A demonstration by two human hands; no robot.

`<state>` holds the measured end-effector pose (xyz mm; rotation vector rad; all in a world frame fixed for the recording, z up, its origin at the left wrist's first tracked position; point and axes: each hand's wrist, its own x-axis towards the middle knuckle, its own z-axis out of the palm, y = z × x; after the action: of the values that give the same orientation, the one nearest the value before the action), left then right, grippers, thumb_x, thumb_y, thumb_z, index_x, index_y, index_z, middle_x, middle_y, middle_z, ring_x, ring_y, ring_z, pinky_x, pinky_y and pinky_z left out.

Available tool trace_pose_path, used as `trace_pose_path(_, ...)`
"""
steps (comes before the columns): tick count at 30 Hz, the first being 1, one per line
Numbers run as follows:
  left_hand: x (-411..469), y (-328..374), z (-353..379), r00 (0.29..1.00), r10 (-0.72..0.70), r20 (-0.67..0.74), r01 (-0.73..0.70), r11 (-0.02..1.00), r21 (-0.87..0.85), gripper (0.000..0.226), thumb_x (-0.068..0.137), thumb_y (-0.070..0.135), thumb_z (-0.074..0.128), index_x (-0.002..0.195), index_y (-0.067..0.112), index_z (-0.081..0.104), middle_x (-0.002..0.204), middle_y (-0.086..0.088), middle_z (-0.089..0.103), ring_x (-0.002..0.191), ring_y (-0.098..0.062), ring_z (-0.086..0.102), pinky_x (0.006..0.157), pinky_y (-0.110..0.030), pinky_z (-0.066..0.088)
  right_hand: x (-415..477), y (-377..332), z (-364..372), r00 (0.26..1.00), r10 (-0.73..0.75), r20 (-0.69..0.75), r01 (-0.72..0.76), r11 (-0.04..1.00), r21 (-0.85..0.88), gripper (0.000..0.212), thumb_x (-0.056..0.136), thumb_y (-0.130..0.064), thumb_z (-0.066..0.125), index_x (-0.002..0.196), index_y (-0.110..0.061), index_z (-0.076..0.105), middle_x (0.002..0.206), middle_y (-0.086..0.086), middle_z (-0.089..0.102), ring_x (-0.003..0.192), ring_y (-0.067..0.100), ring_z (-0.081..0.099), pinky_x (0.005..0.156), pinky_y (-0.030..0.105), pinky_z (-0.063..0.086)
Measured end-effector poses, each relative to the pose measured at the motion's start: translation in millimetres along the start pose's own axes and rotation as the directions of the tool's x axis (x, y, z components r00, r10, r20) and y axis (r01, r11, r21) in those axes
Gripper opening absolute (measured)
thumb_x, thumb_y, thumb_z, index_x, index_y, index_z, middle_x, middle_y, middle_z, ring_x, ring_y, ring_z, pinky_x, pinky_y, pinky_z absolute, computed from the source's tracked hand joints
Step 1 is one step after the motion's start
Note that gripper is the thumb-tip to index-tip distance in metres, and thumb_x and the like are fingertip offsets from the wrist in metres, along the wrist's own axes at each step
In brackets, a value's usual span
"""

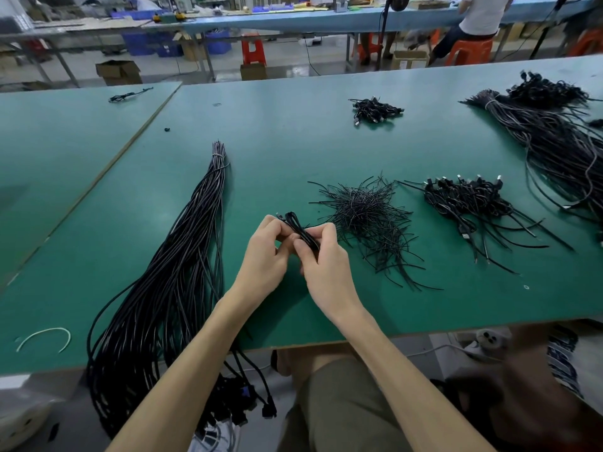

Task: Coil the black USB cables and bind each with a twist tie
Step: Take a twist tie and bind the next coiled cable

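Observation:
Both my hands meet over the middle of the green table (293, 141), a little above its surface. A small coiled black USB cable (295, 225) runs between them. My left hand (266, 256) grips the coil's left end with curled fingers. My right hand (321, 259) pinches the coil's right part between thumb and fingers. Whether a twist tie is on the coil I cannot tell. A loose heap of black twist ties (368, 216) lies just right of my hands. A long bundle of uncoiled black cables (176, 265) stretches along the left and hangs over the front edge.
A pile of coiled, tied cables (466, 199) lies to the right. A smaller pile (375, 110) sits farther back. Another big cable bundle (554, 138) fills the far right. A white tie loop (45, 337) lies front left. A seated person (476, 24) works at the far bench.

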<state>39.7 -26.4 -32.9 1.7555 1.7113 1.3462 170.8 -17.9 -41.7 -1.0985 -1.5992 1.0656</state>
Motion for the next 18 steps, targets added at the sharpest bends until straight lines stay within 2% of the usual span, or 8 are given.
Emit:
trace_pose_path(2, -0.2, -1.3, 1.1, 1.000, -0.003, 0.011, 0.002, 1.000, 0.008, 0.017, 0.098, -0.005, 0.060, 0.085, 0.005, 0.058, 0.090, 0.001, 0.052, 0.079, -0.003, 0.054, 0.075, -0.028, 0.052, 0.2, 1.6, 1.1, 0.999, -0.011, -0.043, 0.009, 0.999, -0.034, 0.009, 0.106, -0.022, 0.058, 0.108, -0.013, 0.054, 0.091, 0.004, 0.068, 0.066, 0.008, 0.057, 0.062, 0.015, 0.042)
trace_pose_path(6, -0.4, -4.7, 2.2, 0.999, 0.021, 0.038, -0.023, 0.999, 0.044, 0.015, 0.097, -0.006, 0.061, 0.084, 0.001, 0.057, 0.091, -0.003, 0.051, 0.080, -0.010, 0.055, 0.069, -0.013, 0.045, 0.4, 4.5, 1.5, 0.998, 0.014, -0.054, -0.015, 1.000, -0.026, 0.008, 0.107, -0.016, 0.055, 0.103, -0.010, 0.057, 0.079, 0.002, 0.066, 0.058, 0.007, 0.054, 0.058, 0.024, 0.044)
trace_pose_path(9, -1.6, -3.7, 2.9, 0.997, 0.060, 0.052, -0.063, 0.996, 0.055, 0.015, 0.098, -0.004, 0.061, 0.084, 0.002, 0.057, 0.093, -0.002, 0.050, 0.082, -0.013, 0.054, 0.069, -0.015, 0.047, 2.0, 5.7, -0.3, 0.996, 0.055, -0.065, -0.053, 0.998, 0.040, 0.009, 0.106, -0.014, 0.055, 0.101, -0.010, 0.060, 0.076, 0.001, 0.066, 0.058, 0.004, 0.053, 0.058, 0.022, 0.042)
trace_pose_path(14, -0.4, -4.0, 2.4, 0.994, 0.095, 0.059, -0.099, 0.993, 0.064, 0.016, 0.098, -0.002, 0.062, 0.085, 0.003, 0.055, 0.093, -0.001, 0.049, 0.083, -0.017, 0.052, 0.068, -0.027, 0.049, 1.8, 6.3, -1.8, 0.996, 0.070, -0.052, -0.064, 0.991, 0.114, 0.008, 0.106, -0.016, 0.057, 0.099, -0.015, 0.060, 0.078, -0.001, 0.067, 0.061, 0.002, 0.056, 0.060, 0.020, 0.045)
trace_pose_path(18, -2.4, -3.3, 3.1, 0.991, 0.119, 0.066, -0.123, 0.990, 0.073, 0.019, 0.098, -0.002, 0.063, 0.083, 0.006, 0.054, 0.092, 0.002, 0.048, 0.081, -0.011, 0.051, 0.067, -0.013, 0.040, 3.2, 6.4, -2.7, 0.995, 0.091, -0.049, -0.083, 0.985, 0.149, 0.018, 0.105, -0.034, 0.060, 0.097, -0.018, 0.061, 0.079, -0.001, 0.069, 0.065, 0.003, 0.060, 0.063, 0.021, 0.047)
